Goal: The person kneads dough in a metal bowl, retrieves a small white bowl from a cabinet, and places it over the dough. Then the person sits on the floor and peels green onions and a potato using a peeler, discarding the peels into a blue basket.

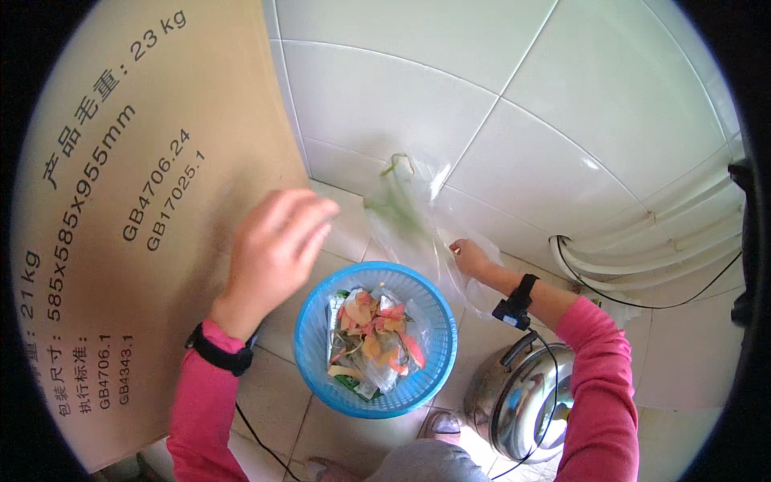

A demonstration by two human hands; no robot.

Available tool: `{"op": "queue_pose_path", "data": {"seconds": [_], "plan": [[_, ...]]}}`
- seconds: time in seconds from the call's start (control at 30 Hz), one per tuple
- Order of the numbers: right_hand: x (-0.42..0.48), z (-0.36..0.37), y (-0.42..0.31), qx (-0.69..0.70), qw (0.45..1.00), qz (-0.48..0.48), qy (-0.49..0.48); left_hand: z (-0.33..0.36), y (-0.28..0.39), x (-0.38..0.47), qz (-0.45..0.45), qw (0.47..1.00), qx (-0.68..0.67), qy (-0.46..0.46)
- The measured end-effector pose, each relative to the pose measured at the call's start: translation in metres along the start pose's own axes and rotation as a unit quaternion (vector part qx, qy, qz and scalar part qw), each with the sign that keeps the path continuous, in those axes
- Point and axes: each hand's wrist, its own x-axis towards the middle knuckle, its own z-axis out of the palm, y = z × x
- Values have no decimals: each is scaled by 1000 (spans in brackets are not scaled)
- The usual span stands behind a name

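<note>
My right hand (473,260) grips a clear plastic bag (443,250) by its side, to the right of a blue basket. Inside the bag is a blurred green leafy vegetable or stalk (397,202), which I cannot name more exactly. My left hand (274,250), blurred by motion, is up and left of the basket, in front of a carton. Its fingers are loosely bent, the thumb a little apart, and nothing shows in them. The blue plastic basket (447,355) stands on the floor and holds red and yellow fruit peelings (370,319) with crumpled clear plastic (382,367).
A tall cardboard carton (181,289) with printing fills the left. A shiny metal lidded pot (512,397) stands by my right forearm. White pipes (650,271) and a black cable (638,306) run along the tiled wall (391,90). My foot (444,425) is just below the basket.
</note>
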Motion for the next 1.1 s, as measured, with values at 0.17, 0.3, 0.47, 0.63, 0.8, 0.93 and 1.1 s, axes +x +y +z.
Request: {"op": "queue_pose_path", "data": {"seconds": [0.17, 0.3, 0.47, 0.63, 0.8, 0.93, 1.1], "plan": [[-11, -10, -35, 23, 995, 36, -88, 18, 0, -16, 35, 993, 29, -106], [-27, 5, -74, 26, 989, -133, 66, 34, 7, -27, 45, 987, 0, -152], [-27, 5, -102, -26, 959, -272, 79, 66, 7, -25, 41, 983, 25, -176], [-29, -17, -116, -42, 941, -325, 82, 96, -6, -31, 18, 956, 80, -280], [-33, -54, -127, 34, 977, -167, 127, 105, -17, -40, -110, 909, 62, -397], [-33, -72, -139, 150, 971, -124, 140, 109, -14, -42, -67, 956, 38, -282], [-53, -73, -160, -2, 943, -258, 210, 120, -11, -30, -187, 949, -131, -215]]}}
